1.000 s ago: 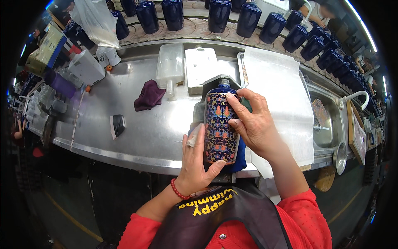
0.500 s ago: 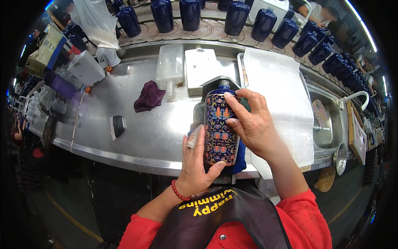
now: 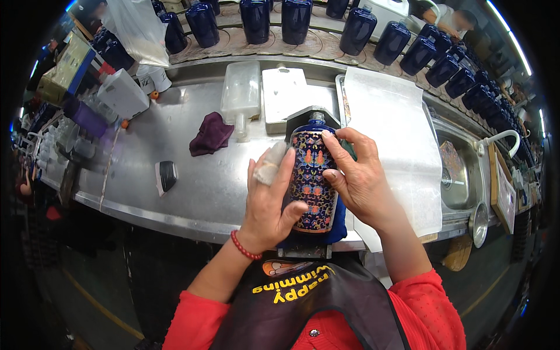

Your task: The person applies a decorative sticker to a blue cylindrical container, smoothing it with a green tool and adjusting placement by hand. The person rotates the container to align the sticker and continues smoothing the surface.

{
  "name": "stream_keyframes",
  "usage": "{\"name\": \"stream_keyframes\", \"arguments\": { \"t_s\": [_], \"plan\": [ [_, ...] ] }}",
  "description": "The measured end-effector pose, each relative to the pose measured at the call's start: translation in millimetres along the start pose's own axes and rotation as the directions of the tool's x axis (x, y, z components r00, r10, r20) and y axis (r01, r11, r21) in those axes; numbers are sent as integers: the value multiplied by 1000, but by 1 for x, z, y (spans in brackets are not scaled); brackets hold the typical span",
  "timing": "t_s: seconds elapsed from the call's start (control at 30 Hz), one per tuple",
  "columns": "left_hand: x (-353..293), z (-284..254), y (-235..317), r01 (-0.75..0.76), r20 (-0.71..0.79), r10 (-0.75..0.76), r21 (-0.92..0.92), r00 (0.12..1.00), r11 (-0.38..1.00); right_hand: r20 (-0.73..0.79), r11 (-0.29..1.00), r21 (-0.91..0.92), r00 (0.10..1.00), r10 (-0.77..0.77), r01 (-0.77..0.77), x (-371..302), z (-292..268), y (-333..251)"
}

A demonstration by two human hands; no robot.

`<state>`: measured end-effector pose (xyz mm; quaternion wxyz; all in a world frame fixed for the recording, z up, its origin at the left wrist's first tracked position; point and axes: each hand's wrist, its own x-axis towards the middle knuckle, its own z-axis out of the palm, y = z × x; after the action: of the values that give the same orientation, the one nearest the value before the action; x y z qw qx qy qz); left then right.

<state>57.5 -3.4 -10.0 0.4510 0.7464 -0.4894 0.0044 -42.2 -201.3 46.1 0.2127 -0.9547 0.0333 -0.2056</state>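
Note:
A dark blue glass bottle (image 3: 318, 121) lies tilted on a stand at the bench's front edge, its clear neck pointing away. A colourful floral decal sheet (image 3: 314, 186) covers its face. My right hand (image 3: 366, 181) grips the bottle's upper right side, forefinger and thumb tips pressed on the decal's edge. Along the left side is my left hand (image 3: 265, 195), fingers stretched out and thumb near the decal's lower part. Whether its fingertips touch the glass is hard to tell. A pale wrap (image 3: 267, 173) sits on one of its fingers. Blue cloth (image 3: 337, 233) shows beneath the bottle.
On the steel bench (image 3: 192, 204) lie a purple cloth (image 3: 211, 134) and a small black-and-white piece (image 3: 167, 177). Beyond are a clear plastic container (image 3: 241, 87) and a white container (image 3: 280, 93). White paper (image 3: 391, 151) and a sink (image 3: 461, 186) are at right. Several blue bottles line a conveyor (image 3: 233, 51).
My left hand has slid up and away to the left, its thumb leaving the decal's bottom edge. My right hand stays nearly in place. The conveyor bottles have shifted along.

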Motion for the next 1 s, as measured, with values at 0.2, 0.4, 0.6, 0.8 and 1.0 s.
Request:
{"name": "stream_keyframes", "arguments": {
  "t_s": [0.2,0.4,0.6,0.8,1.0],
  "plan": [
    [38,2,-12,-118,-53,115,-61,992,991,15,1000,1,1000,10,-10,-1,0,-1],
    [45,4,-9,-130,-79,125,-66,989,989,-6,1000,0,1000,7,-7,0,3,-1],
    [45,7,-7,-120,-71,116,-59,991,991,-57,999,-19,998,-28,27,1,6,0],
    [43,8,-7,-89,-94,77,-127,993,988,-58,1000,18,998,-10,11,0,7,2],
    [45,6,-10,-108,-75,101,-95,992,990,-2,1000,23,1000,14,-14,-2,3,1]
  ]
}}
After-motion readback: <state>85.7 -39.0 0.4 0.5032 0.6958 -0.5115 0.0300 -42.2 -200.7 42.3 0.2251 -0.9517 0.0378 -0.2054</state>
